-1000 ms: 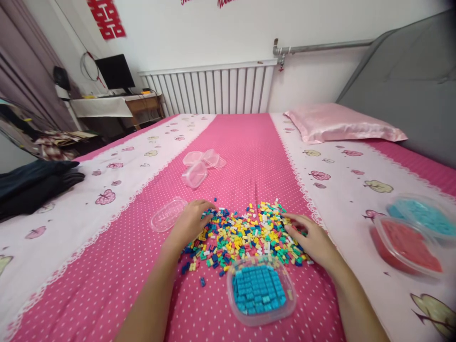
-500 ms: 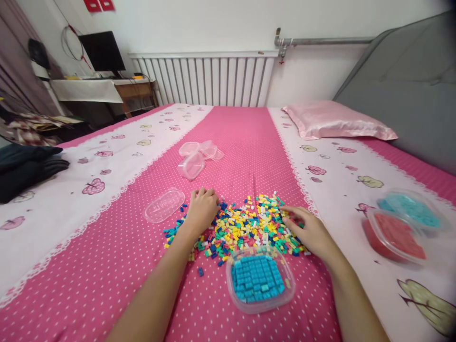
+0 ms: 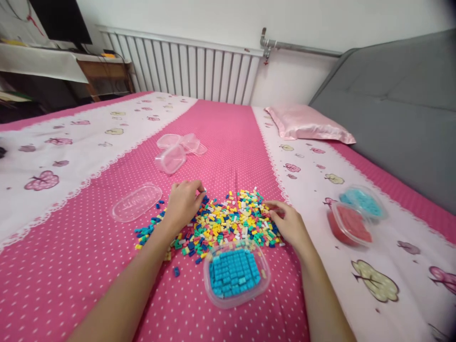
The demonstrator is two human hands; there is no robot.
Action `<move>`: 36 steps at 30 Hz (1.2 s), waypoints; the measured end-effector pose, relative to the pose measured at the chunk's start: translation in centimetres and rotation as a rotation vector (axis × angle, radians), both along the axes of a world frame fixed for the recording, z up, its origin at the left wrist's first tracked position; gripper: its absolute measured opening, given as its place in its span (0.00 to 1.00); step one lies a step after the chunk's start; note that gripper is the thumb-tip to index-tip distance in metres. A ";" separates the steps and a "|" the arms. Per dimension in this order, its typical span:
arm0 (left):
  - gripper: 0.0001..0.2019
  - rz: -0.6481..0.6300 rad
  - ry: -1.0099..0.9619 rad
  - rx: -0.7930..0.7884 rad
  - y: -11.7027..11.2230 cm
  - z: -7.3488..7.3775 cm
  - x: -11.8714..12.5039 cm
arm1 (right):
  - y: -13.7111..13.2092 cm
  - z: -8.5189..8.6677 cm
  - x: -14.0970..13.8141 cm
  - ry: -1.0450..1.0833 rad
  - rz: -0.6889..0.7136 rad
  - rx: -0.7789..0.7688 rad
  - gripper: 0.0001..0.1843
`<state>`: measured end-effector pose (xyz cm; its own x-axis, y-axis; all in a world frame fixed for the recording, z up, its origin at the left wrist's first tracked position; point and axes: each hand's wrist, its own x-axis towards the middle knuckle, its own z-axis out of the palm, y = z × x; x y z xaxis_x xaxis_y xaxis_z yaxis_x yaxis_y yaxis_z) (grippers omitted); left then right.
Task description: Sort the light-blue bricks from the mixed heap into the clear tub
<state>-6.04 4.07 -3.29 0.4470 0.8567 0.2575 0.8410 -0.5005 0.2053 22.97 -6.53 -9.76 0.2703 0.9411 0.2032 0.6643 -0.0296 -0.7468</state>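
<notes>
A heap of small coloured bricks (image 3: 228, 223) lies on the pink dotted bedspread (image 3: 89, 266). My left hand (image 3: 183, 202) rests on the heap's left edge, fingers curled and pinched at the tips; what they hold is too small to name. My right hand (image 3: 287, 223) lies on the heap's right edge with fingers bent down onto the bricks. In front of the heap, between my forearms, stands a clear tub (image 3: 235, 274) filled with light-blue bricks.
A clear oval lid (image 3: 136, 202) lies left of the heap. Several empty clear tubs and lids (image 3: 180, 149) sit farther up the bed. At right stand a tub of red bricks (image 3: 348, 225) and a tub of blue bricks (image 3: 362, 200). A pink pillow (image 3: 306, 126) lies by the grey headboard (image 3: 392, 109).
The view has swung right and down. My left hand drew slightly back along the heap's left edge, trailing blue bricks out to the left. My right hand stays at the right edge.
</notes>
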 end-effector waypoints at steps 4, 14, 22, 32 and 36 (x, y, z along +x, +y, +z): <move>0.07 -0.144 0.011 -0.028 -0.7 -0.7 2.8 | 0.2 -0.1 0.1 0.002 -0.006 -0.010 0.17; 0.07 -0.246 0.055 -0.055 -0.1 -1.7 2.8 | 0.0 0.0 -0.2 -0.041 0.021 -0.009 0.17; 0.05 -0.249 -0.185 -0.130 -0.3 -1.4 3.0 | -0.3 0.8 -0.7 -0.078 -0.009 0.014 0.15; 0.08 -0.324 -0.592 -0.425 -1.3 -1.5 3.3 | -0.9 2.0 -1.6 -0.179 -0.098 0.040 0.16; 0.08 -0.380 -0.764 -0.605 -1.7 -1.3 3.3 | -1.1 2.3 -2.1 -0.192 -0.103 0.062 0.16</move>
<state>-2.79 2.38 -4.60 0.6127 0.7741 0.1594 0.1911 -0.3409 0.9205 20.89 -7.68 -7.42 0.3155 0.8945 0.3169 0.7901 -0.0627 -0.6097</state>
